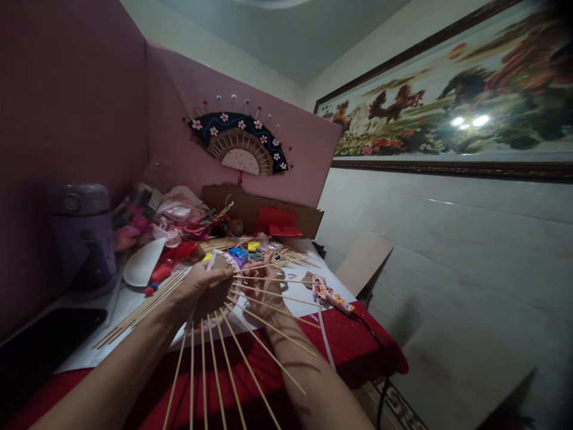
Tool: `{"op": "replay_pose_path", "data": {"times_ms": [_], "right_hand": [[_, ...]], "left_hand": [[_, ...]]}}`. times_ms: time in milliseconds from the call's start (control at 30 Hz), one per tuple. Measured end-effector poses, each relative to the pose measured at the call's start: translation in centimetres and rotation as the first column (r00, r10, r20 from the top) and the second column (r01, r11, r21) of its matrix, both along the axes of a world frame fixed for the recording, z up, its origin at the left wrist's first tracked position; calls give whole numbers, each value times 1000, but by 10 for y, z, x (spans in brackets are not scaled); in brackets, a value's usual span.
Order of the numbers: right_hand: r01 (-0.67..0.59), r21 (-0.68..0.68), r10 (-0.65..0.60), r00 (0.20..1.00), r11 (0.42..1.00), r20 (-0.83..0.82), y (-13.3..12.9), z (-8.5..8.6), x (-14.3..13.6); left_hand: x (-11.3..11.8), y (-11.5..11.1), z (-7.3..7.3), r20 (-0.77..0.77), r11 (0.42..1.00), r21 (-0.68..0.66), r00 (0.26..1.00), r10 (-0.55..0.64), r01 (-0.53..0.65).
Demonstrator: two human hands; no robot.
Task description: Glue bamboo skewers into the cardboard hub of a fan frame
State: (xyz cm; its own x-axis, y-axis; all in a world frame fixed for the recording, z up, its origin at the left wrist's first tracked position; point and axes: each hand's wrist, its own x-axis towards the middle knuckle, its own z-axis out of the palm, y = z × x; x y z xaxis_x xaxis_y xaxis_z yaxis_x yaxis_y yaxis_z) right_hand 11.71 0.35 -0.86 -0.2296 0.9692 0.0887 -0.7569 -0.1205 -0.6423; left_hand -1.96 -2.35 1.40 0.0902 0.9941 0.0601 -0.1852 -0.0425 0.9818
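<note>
My left hand (210,279) is closed on a half-round piece of cardboard (213,300) with a pale trim along its curved edge. Thin bamboo sticks (230,370) fan out from that edge, toward me and to the right. My right hand (264,288) is behind the right-hand sticks, its fingers bent near the cardboard's edge, close to the uppermost stick. The sticks partly hide its fingertips. Right of it, on the table, lies a flower-patterned glue gun (331,295) with a black cord.
A finished decorated fan (242,140) hangs on the pink panel. Left are a purple bottle (83,239), a dark phone (49,340) and a white dish (144,263). Bundled sticks (138,310), colourful craft pieces (239,254) and fabric (181,206) crowd the table (71,358).
</note>
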Motion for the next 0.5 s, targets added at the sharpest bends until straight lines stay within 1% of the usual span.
{"op": "replay_pose_path", "data": {"times_ms": [100,200,400,500], "right_hand": [[-29,34,30,999,999,-30,1,-1,1],[-50,57,53,997,997,-54,2,-1,2],[-20,53,19,1000,998,10,1,0,0],[-38,85,36,999,996,24,-1,0,0]], "left_hand": [[1,0,2,-3,1000,9,1000,4,-4],[2,-1,3,3,1000,3,1000,-20,20],[1,-2,1,1,999,1,999,-42,42],[1,-2,1,1,999,5,999,-38,38]]}}
